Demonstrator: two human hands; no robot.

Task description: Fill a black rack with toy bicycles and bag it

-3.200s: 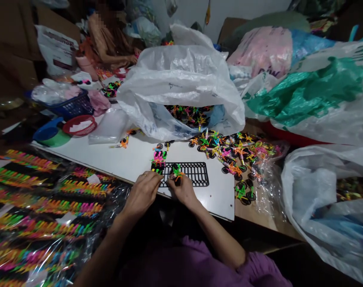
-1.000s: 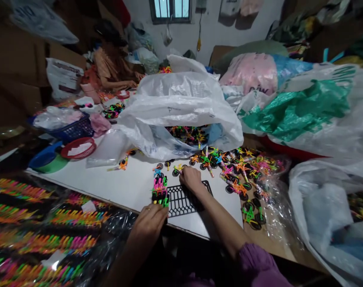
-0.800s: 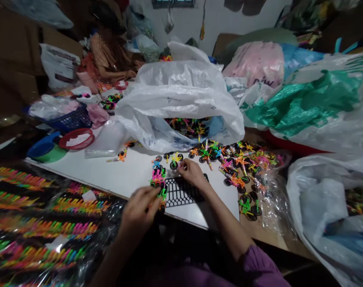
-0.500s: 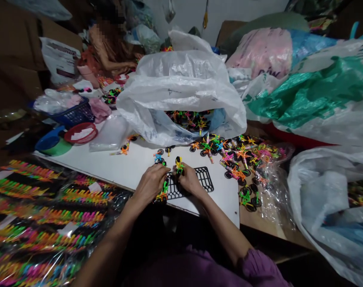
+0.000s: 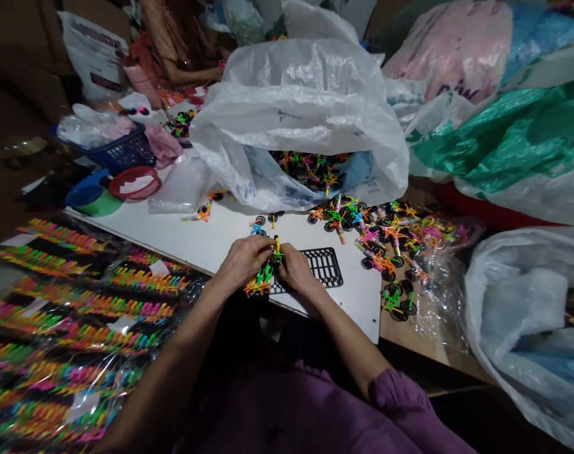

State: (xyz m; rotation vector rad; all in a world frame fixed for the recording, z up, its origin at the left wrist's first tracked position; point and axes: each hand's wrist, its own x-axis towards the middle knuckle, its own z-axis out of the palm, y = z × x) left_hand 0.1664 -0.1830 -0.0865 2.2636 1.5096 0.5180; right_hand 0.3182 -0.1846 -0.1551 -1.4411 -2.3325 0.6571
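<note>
A black slotted rack (image 5: 322,266) lies on the white board (image 5: 183,238) near its front edge. Several small neon toy bicycles (image 5: 262,279) stand in a row at the rack's left end. My left hand (image 5: 243,260) curls over that row, fingers closed on the bicycles. My right hand (image 5: 294,268) pinches a yellow-green toy bicycle (image 5: 277,248) against the row, right beside the left hand. Both hands touch over the rack's left part.
A heap of loose toy bicycles (image 5: 381,236) lies to the right, and more fill the open white plastic bag (image 5: 296,120) behind. Wrapped packs of bicycles (image 5: 69,315) cover the left. Baskets (image 5: 134,183) and another person (image 5: 173,44) are at the far left; big bags (image 5: 523,315) crowd the right.
My right hand reached to the loose pile, took a yellow-green bicycle and brought it back to the rack. My left hand moved up onto the row. The view tilted downward.
</note>
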